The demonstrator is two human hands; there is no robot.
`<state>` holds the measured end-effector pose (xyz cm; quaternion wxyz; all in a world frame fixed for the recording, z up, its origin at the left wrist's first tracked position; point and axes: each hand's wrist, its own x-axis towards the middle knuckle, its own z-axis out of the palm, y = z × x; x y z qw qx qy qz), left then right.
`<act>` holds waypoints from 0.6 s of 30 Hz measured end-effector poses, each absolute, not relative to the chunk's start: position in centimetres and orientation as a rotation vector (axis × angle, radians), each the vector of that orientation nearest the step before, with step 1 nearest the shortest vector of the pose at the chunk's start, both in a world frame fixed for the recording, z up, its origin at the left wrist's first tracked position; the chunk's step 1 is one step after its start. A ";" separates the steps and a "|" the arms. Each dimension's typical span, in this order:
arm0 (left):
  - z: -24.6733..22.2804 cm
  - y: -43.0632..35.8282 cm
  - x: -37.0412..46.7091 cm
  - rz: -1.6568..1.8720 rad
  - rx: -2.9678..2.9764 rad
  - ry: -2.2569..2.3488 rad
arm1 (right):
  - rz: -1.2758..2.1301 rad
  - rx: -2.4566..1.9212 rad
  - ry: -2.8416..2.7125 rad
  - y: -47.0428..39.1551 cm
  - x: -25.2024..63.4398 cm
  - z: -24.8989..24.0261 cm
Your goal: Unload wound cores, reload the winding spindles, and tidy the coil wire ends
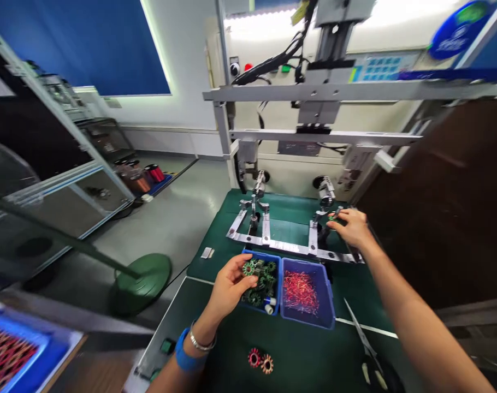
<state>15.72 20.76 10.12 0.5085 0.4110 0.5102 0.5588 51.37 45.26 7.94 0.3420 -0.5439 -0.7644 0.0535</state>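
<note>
My left hand (228, 286) holds a green toothed stator core (249, 268) between thumb and fingers, above a blue bin (278, 297) with several more green cores (266, 285) in it. My right hand (354, 228) is closed at the right-hand fixture (325, 192) of the winding machine. A bit of green shows at its fingertips, probably another stator core, largely covered by the fingers. Two wound stators, one red (254, 357) and one copper-coloured (267, 364), lie on the green mat nearer to me.
A purple-blue bin (328, 305) of red wire scraps (301, 292) adjoins the core bin. Scissors (365, 341) lie at the right, blades pointing away. A metal bracket (289, 247) spans the bench below the machine frame (273, 94). A green round stand base (141, 284) is on the floor left.
</note>
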 end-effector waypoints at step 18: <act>15.8 34.3 13.3 1.464 1.629 1.615 | 0.106 -1.482 -1.994 45.5 50.9 7.7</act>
